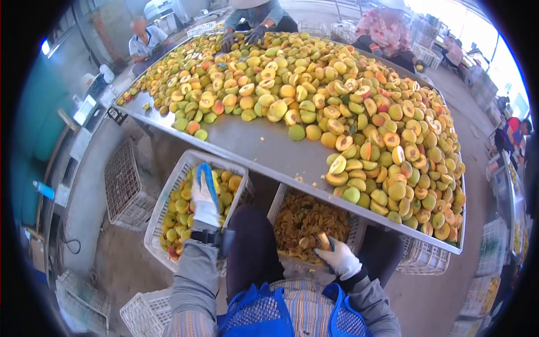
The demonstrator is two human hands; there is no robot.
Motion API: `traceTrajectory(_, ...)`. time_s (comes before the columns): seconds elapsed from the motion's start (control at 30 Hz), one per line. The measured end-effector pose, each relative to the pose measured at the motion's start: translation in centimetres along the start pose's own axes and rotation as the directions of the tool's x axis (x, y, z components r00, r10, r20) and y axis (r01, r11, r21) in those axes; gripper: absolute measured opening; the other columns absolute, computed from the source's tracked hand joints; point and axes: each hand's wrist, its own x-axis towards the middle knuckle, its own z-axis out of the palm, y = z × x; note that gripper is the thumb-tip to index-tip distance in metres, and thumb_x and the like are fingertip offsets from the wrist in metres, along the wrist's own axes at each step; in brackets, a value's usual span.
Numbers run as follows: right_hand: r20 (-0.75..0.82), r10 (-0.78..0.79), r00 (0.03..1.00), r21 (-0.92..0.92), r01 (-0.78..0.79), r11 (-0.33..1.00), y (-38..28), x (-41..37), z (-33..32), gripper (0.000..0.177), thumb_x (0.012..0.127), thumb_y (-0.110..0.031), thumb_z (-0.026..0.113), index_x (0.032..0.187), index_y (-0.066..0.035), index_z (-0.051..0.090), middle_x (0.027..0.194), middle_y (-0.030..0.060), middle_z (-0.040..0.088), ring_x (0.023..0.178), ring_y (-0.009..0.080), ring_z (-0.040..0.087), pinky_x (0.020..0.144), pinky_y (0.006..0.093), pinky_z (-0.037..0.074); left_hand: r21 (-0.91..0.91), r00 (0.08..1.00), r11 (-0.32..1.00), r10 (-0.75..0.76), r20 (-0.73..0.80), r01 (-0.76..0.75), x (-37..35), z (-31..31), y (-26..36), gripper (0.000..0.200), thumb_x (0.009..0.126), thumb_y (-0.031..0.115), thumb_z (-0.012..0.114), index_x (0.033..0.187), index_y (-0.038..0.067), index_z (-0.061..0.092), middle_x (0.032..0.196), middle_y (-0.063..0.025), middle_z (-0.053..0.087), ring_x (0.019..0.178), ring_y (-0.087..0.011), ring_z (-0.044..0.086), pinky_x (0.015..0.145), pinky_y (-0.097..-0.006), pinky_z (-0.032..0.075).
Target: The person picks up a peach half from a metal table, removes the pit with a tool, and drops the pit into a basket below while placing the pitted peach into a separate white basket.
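My left hand (204,194), in a white and blue glove, is over a white crate (150,236) of halved yellow-green fruit (178,210) that look like peaches or apricots. Its fingers stretch forward, and I see nothing held in them. My right hand (340,259), gloved in white with dark fingertips, is closed around a short brown, wooden-looking handle (324,241); the rest of that tool is hidden. Below it, between my knees, a crate (275,209) holds brownish pits or scraps (303,222). Ahead, a metal table (241,137) carries a large heap of halved fruit (269,84).
The raised table rim (269,173) runs close in front of my knees. More crates stand on the floor at left (126,188), lower left (143,312) and under the table's right corner (424,255). Across the table, a co-worker's gloved hands (255,35) touch the heap; other people sit nearby.
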Motion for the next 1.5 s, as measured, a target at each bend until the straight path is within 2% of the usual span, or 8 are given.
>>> traceTrajectory(0.07,-0.21,-0.257,0.943,-0.346,0.174,0.922,2.6,0.7,1.2,0.048,0.085,-0.038,0.062,0.117,-0.003,0.057,0.076,0.0203,0.066,0.069,0.0354,0.067,0.063,0.0446,0.052,0.915,0.977,0.403,0.205,-0.055,-0.033,0.8,4.0,4.7,0.073,0.082,0.042,0.071,0.136,0.001,0.044,0.131,-0.0213,0.053,0.122,-0.0356,0.05,0.102,-0.0421,0.039)
traceTrajectory(0.27,0.108,0.175,0.979,-0.378,-0.123,0.917,2.4,3.0,1.0,0.06,0.083,-0.046,0.062,0.13,-0.01,0.051,0.098,0.0268,0.065,0.094,0.0412,0.063,0.082,0.0457,0.05,0.739,0.734,0.065,-0.093,0.673,-0.67,2.8,21.4,3.8,0.065,0.075,0.035,0.073,0.131,0.012,0.049,0.13,-0.0178,0.051,0.123,-0.0355,0.045,0.103,-0.0436,0.039)
traceTrajectory(0.43,0.249,0.208,0.946,-0.362,-0.108,0.926,1.6,4.5,-0.2,0.059,0.084,-0.047,0.059,0.13,-0.009,0.052,0.097,0.0269,0.066,0.091,0.0404,0.064,0.081,0.0457,0.05,0.747,0.616,-0.055,-0.607,0.502,-0.663,5.3,30.3,-1.3,0.063,0.08,0.034,0.068,0.136,0.017,0.045,0.131,-0.0192,0.053,0.118,-0.0365,0.053,0.099,-0.044,0.044)
traceTrajectory(0.53,0.29,0.23,0.929,-0.384,-0.107,0.917,2.5,4.8,0.2,0.057,0.086,-0.047,0.057,0.129,-0.01,0.052,0.094,0.0265,0.066,0.089,0.0403,0.065,0.079,0.0462,0.05,0.738,0.656,-0.088,-0.537,0.531,-0.669,5.7,30.5,-3.9,0.053,0.078,0.027,0.067,0.128,0.017,0.051,0.124,-0.0194,0.058,0.111,-0.0363,0.059,0.095,-0.0431,0.048)
traceTrajectory(0.67,0.265,0.173,0.949,-0.396,-0.056,0.916,2.2,4.5,0.7,0.058,0.085,-0.049,0.058,0.129,-0.012,0.053,0.093,0.0252,0.067,0.087,0.0398,0.065,0.078,0.0457,0.051,0.799,0.55,0.194,-0.632,0.546,-0.569,5.3,28.0,-1.4,0.046,0.071,0.02,0.07,0.115,0.013,0.059,0.107,-0.0211,0.065,0.102,-0.0329,0.063,0.09,-0.0394,0.049)
traceTrajectory(0.8,0.165,0.1,0.981,-0.296,-0.047,0.954,0.7,3.0,-0.3,0.058,0.084,-0.048,0.062,0.128,-0.011,0.056,0.093,0.0248,0.067,0.088,0.0399,0.065,0.078,0.0441,0.052,0.564,0.356,0.729,-0.683,0.638,0.387,3.3,23.1,1.9,0.042,0.08,0.014,0.069,0.118,0.007,0.056,0.091,-0.0134,0.067,0.067,-0.0224,0.066,0.046,-0.0307,0.052)
traceTrajectory(0.9,0.039,-0.005,0.999,-0.23,0.014,0.973,-0.1,1.6,-0.6,0.057,0.084,-0.043,0.063,0.129,-0.009,0.055,0.092,0.0252,0.066,0.089,0.039,0.065,0.077,0.0435,0.051,0.18,0.288,0.654,-0.541,0.79,0.735,-1.6,19.4,4.1,0.04,0.089,0.026,0.058,0.121,0.004,0.053,0.101,-0.0221,0.065,0.069,-0.0307,0.067,0.044,-0.0319,0.052)
traceTrajectory(1.5,-0.233,-0.123,0.965,-0.112,0.099,0.989,-8.9,-5.0,-1.0,0.052,0.087,-0.034,0.06,0.129,-0.005,0.051,0.088,0.0254,0.066,0.087,0.0398,0.066,0.077,0.0443,0.051,-0.102,0.368,0.582,-0.359,0.858,0.807,-17.0,15.2,6.5,0.061,0.083,0.03,0.057,0.131,-0.007,0.047,0.126,-0.0222,0.056,0.11,-0.0333,0.06,0.09,-0.0414,0.052)
